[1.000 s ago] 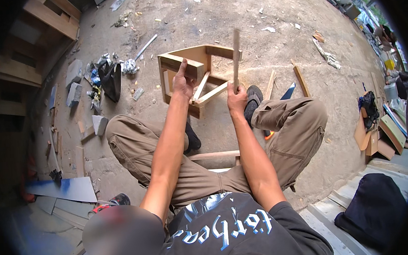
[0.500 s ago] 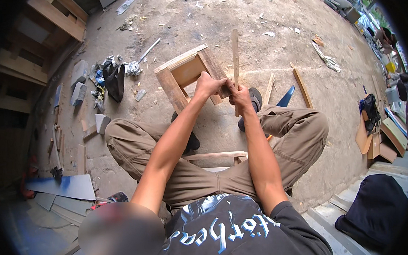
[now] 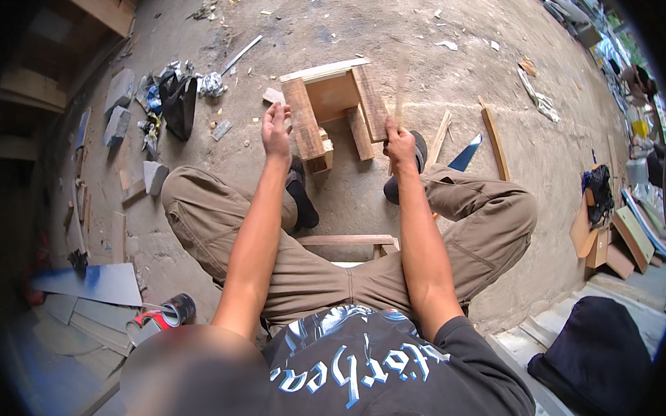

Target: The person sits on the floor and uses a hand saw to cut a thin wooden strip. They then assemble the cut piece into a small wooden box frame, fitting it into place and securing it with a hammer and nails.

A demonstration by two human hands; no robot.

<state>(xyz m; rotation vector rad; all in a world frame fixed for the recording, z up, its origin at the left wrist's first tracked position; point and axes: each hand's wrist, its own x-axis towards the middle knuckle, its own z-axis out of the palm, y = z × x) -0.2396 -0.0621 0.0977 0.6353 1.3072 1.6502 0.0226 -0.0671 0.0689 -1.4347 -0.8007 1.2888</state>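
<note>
A small box-like wooden frame [image 3: 303, 123] stands on the floor between my feet, its opening toward me. Beside its left side, my left hand [image 3: 275, 132] is raised with fingers loosely apart and nothing in it. My right hand [image 3: 399, 142] is closed around the lower part of a thin wooden strip [image 3: 400, 91], close to the frame's right side. Motion blurs the strip, which points away from me. Whether my right fingers also touch the frame, I cannot tell.
Right of my right foot lie wood offcuts [image 3: 495, 143] and a blue saw blade [image 3: 467, 154]. A wooden piece [image 3: 342, 240] sits between my legs. Grey blocks [image 3: 117, 125] and a black bag [image 3: 179, 103] are at the left. A can [image 3: 178, 309] stands near my left knee.
My left hand has let go of the frame's right side and moved left, opening. The frame has turned and shifted right. The strip, sharp before, is now blurred in my right hand.
</note>
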